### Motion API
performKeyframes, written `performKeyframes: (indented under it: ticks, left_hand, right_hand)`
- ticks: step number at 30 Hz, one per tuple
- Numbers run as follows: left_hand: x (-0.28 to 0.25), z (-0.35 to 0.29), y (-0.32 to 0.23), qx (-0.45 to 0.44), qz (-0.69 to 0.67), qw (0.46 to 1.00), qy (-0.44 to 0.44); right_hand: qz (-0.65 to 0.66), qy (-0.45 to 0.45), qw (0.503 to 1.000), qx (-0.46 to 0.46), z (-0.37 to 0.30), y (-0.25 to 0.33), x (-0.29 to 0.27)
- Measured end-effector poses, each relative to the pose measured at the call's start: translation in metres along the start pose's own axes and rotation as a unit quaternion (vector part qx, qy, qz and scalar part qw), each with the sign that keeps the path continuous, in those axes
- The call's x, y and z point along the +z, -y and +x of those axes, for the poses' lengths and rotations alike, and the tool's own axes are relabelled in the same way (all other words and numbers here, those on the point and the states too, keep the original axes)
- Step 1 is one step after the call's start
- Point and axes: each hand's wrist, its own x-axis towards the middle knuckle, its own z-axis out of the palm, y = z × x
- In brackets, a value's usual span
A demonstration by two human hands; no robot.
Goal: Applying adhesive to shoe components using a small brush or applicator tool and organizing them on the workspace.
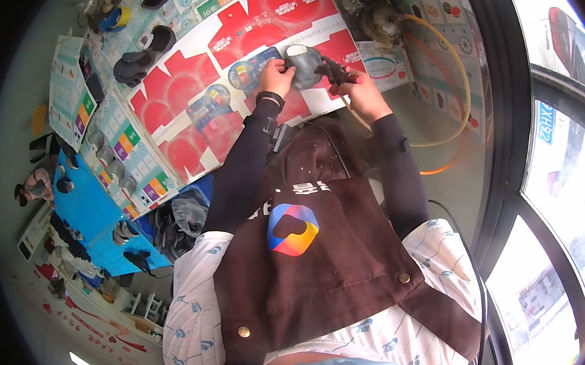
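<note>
My left hand (276, 80) is closed, thumb and fingers pinching the left edge of a grey, rounded, shoe-like piece (304, 71) with a whitish patch at its far end. My right hand (366, 96) is wrapped round a dark spray gun (334, 71) with a small red part near the fingers. Its nozzle end points left and lies close against the right side of the grey piece. A pale hose (356, 118) runs down from beside the right hand. Beneath both hands lies a red and white printed cardboard sheet (248, 33), with blue round-topped printed pieces (209, 107) on it.
Dark grey shoes (132, 66) stand along the table's left side. A roll of blue and yellow tape (116, 18) sits at the far left. Yellow hose (464, 72) loops at the right, near a glazed door frame (513, 130). A blue-covered table (88, 199) stands further left.
</note>
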Motion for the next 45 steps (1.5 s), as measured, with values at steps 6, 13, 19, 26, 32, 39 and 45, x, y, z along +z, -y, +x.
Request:
performKeyframes:
  ticks: [6, 13, 19, 26, 32, 39, 45]
  left_hand:
    - [-0.015, 0.018, 0.035, -0.033, 0.047, 0.998, -0.035]
    - [-0.022, 0.009, 0.004, -0.138, -0.151, 0.979, 0.022]
    - [-0.028, 0.006, 0.013, -0.144, -0.195, 0.970, 0.015]
    - [-0.054, 0.010, 0.032, -0.119, -0.096, 0.987, -0.038]
    - [-0.072, 0.012, 0.041, -0.104, -0.129, 0.982, -0.090]
    - [-0.075, 0.010, 0.028, -0.108, -0.102, 0.986, -0.070]
    - [-0.074, 0.012, 0.030, -0.123, -0.116, 0.983, -0.068]
  right_hand:
    - [-0.002, 0.017, 0.999, 0.043, 0.002, 0.038, 0.003]
    - [-0.099, -0.051, 0.993, -0.037, 0.036, 0.009, 0.024]
    - [-0.140, 0.005, 0.989, -0.048, 0.051, 0.001, 0.022]
    - [-0.071, 0.001, 0.996, -0.045, 0.058, 0.005, 0.021]
    - [-0.117, 0.081, 0.990, 0.003, 0.048, 0.025, 0.013]
    - [-0.100, 0.051, 0.993, -0.027, 0.051, 0.020, 0.013]
    - [-0.083, 0.097, 0.992, 0.003, 0.043, 0.030, 0.002]
